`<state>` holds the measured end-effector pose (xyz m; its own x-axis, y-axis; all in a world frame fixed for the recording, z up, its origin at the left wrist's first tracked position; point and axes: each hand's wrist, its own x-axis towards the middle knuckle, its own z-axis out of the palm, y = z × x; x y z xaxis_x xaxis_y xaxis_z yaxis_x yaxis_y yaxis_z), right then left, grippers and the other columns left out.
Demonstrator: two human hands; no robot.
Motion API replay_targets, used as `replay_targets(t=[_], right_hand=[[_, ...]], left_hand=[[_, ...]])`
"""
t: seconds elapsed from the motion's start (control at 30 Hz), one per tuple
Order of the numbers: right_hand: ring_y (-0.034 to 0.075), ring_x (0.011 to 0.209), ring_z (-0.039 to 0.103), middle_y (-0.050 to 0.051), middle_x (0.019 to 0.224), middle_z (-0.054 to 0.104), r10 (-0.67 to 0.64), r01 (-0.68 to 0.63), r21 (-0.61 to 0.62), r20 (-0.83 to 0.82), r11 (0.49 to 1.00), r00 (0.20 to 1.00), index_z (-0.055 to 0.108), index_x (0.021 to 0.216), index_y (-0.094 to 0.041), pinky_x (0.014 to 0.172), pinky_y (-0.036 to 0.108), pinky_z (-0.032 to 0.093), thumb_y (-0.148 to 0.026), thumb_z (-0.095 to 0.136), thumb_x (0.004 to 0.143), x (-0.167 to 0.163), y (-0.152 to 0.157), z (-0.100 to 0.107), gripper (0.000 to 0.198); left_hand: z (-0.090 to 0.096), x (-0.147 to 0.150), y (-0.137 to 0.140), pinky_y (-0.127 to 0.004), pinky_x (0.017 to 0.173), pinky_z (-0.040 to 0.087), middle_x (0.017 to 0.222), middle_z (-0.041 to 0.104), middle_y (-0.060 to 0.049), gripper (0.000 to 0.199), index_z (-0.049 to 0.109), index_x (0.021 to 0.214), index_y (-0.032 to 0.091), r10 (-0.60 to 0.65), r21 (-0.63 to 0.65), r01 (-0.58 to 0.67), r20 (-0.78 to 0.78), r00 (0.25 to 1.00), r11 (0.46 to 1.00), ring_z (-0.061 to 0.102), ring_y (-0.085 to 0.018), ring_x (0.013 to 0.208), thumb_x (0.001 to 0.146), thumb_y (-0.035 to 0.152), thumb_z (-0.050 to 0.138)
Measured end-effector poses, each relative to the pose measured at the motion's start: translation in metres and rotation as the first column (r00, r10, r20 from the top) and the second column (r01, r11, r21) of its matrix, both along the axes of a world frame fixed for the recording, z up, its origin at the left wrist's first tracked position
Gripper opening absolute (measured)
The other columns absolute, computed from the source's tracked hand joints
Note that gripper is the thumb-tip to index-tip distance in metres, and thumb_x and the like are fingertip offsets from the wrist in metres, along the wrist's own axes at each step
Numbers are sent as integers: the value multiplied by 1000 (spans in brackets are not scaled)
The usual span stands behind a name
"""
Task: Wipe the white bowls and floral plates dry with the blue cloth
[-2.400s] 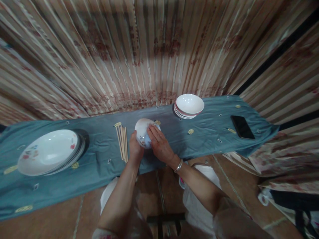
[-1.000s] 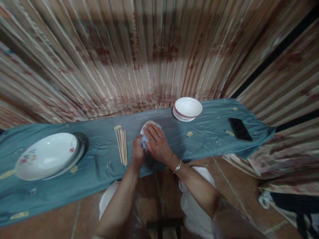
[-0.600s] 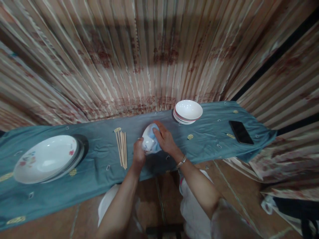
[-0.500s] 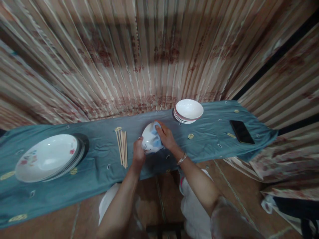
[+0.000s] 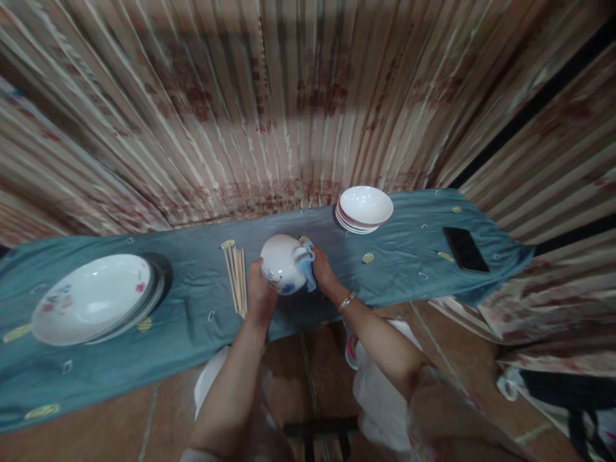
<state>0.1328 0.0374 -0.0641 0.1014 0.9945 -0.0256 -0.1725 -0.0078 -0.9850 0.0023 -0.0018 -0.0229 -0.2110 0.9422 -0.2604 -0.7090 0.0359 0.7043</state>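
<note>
Above the middle of the table I hold a white bowl (image 5: 280, 260) with blue flower marks, its rounded outside facing up toward me. My left hand (image 5: 261, 285) is closed on the bowl's left edge. In my right hand (image 5: 323, 269) a light blue cloth (image 5: 307, 264) is bunched up, pressed against the bowl's right side; my right fingertips are partly hidden behind the cloth. Several wooden chopsticks (image 5: 236, 281) lie just left of my left hand. Beyond my right hand stands a stack of white bowls (image 5: 366, 206) with a red line near the rim.
A stack of oval white plates with red flowers (image 5: 91, 298) sits at the table's left. A black phone (image 5: 465, 249) lies on the right. The teal tablecloth (image 5: 192, 321) covers a narrow table, with a pleated curtain (image 5: 289, 128) right behind it.
The bowl has turned and shifted slightly left in my hands. My right hand with the cloth has slid from its top down to its right side.
</note>
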Motion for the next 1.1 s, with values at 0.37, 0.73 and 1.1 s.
replay_targets(t=[0.37,0.73,1.1], right_hand=[[22,104,63,8,101,73,-134,132,22,135,991,982,67,93,-18,102,35,42,-58,37,91,-12,-16,-6,50],[27,150,22,23,158,29,-152,-115,376,609,919,779,21,152,-5,120,51,25,-44,30,100,-22,-61,3,66],[30,152,6,25,160,22,-237,-395,496,804,773,546,12,155,-2,120,58,22,-39,30,101,-22,-64,18,67]], left_hand=[[8,0,1,-35,99,50,80,76,-8,36,70,99,10,25,-72,-12,180,983,997,69,-25,107,85,26,40],[4,-7,8,-37,89,54,92,76,-11,42,68,107,10,65,-110,-47,162,985,993,69,-27,103,84,32,41],[2,-4,9,-35,90,55,91,75,-12,38,70,101,10,66,-135,-47,142,988,990,70,-28,102,81,31,47]])
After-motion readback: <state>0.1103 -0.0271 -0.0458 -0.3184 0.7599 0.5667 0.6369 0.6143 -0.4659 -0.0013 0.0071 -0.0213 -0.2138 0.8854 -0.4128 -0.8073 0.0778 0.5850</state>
